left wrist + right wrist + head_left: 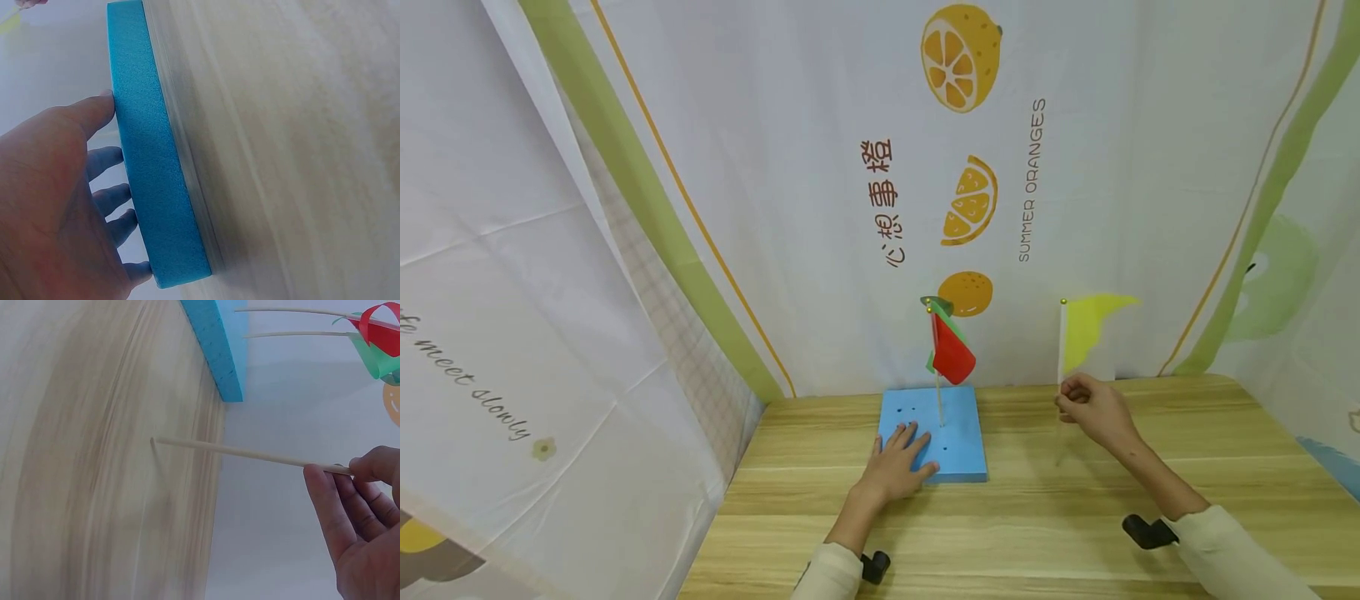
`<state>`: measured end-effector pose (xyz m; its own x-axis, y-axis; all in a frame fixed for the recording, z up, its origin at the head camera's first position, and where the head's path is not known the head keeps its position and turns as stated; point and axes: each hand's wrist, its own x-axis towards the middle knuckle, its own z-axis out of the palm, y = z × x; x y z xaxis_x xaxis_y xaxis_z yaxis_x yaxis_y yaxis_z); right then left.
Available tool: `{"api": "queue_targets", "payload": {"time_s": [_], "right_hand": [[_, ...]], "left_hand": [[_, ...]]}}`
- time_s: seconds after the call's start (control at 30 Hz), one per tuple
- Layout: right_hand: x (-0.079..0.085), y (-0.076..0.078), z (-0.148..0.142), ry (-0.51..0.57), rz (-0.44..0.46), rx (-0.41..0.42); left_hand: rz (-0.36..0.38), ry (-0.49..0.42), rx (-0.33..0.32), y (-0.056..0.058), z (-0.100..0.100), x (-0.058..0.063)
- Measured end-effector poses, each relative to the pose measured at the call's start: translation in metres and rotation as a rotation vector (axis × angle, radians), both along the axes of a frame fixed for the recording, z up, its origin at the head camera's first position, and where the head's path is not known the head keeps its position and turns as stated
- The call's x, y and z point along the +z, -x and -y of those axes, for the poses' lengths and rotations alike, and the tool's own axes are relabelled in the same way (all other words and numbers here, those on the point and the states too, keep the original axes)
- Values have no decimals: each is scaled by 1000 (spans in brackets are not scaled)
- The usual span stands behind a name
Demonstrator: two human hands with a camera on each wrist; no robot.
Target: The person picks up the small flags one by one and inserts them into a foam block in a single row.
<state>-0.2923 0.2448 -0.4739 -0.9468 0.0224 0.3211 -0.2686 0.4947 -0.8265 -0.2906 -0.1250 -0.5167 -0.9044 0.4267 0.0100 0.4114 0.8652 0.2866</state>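
Note:
A blue foam block with several small holes lies flat on the wooden table. My left hand rests on its top with the fingers spread; the left wrist view shows the fingertips along the edge of the block. Two small flags stand upright in the block: a red flag in front, partly hiding a green flag. Right of the block, my right hand pinches the wooden stick of a yellow flag, held upright. The stick's lower end is at the tabletop; contact is unclear.
The wood-grain table meets a white curtain printed with oranges right behind the block. More curtain hangs on the left and right sides. A black wrist mount sits by the right sleeve, another black mount by the left.

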Motion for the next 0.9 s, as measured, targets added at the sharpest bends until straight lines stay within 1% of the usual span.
{"api": "queue_targets", "payload": {"time_s": [0.37,0.6,0.9], "right_hand": [[6,5,14,22,-19,12],[10,9,22,60,-23,51],[13,13,32,44,-43,50]], "left_hand": [[-1,1,4,0,0,-1],[7,-3,6,-1,-1,0],[2,-3,8,0,-2,-1]]}}
